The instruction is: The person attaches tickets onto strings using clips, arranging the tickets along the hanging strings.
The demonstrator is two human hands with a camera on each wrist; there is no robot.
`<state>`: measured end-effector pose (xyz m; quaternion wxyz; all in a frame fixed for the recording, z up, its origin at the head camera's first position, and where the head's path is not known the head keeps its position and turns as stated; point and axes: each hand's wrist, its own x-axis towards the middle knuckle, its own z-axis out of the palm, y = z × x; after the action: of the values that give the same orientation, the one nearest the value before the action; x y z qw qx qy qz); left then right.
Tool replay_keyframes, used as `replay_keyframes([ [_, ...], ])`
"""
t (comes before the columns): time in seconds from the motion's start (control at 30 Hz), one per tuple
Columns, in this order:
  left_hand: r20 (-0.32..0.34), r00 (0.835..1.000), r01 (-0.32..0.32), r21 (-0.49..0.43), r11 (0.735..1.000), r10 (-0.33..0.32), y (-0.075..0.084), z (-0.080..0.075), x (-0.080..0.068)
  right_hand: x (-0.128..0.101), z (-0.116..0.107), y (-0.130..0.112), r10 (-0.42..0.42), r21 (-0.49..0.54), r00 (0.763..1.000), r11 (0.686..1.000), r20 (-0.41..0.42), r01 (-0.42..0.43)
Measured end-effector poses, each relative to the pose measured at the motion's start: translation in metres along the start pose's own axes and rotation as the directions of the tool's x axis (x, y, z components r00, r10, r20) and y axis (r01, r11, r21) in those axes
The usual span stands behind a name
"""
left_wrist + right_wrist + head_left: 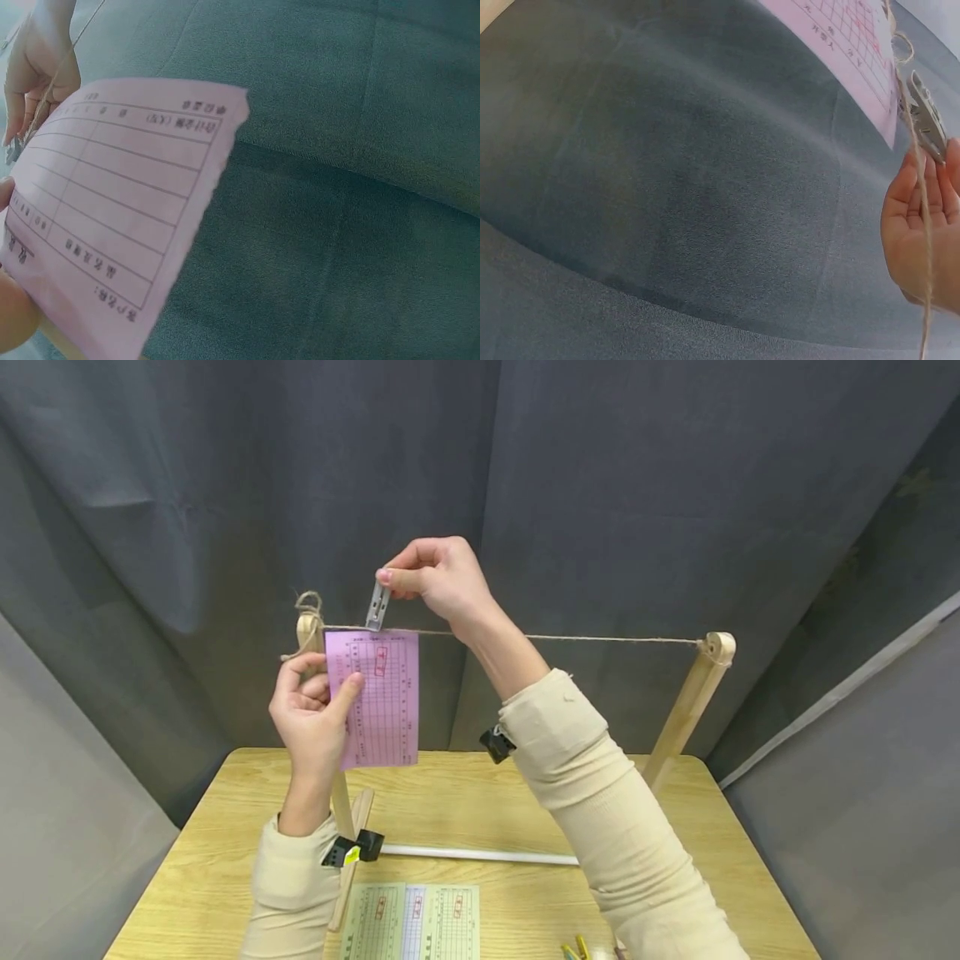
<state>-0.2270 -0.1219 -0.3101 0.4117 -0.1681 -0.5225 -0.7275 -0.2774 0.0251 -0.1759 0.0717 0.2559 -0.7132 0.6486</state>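
A thin pink paper slip, light and floppy, hangs at a taut twine line strung between two wooden posts. The left hand pinches its left edge; the right hand pinches a small grey clip at the slip's top edge, likely the best hold. More slips lie on the tabletop below.

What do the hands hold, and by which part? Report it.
Left hand pinches the pink printed paper slip by its left edge; right hand pinches the grey metal clip by its top end.
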Motion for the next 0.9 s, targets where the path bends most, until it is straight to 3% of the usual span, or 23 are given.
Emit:
replay_keyframes([
  [0.57, -0.016, 1.000, -0.008, -0.039, 0.999, 0.007, 0.000, -0.002, -0.002, -0.006, 0.011, 0.005, 0.060, -0.198, 0.992, 0.979, 0.111, -0.037],
  [0.9, -0.011, 1.000, -0.008, -0.046, 0.999, 0.007, 0.000, -0.003, -0.003, -0.011, 0.009, 0.004, 0.102, -0.214, 0.976, 0.975, 0.192, -0.060],
])
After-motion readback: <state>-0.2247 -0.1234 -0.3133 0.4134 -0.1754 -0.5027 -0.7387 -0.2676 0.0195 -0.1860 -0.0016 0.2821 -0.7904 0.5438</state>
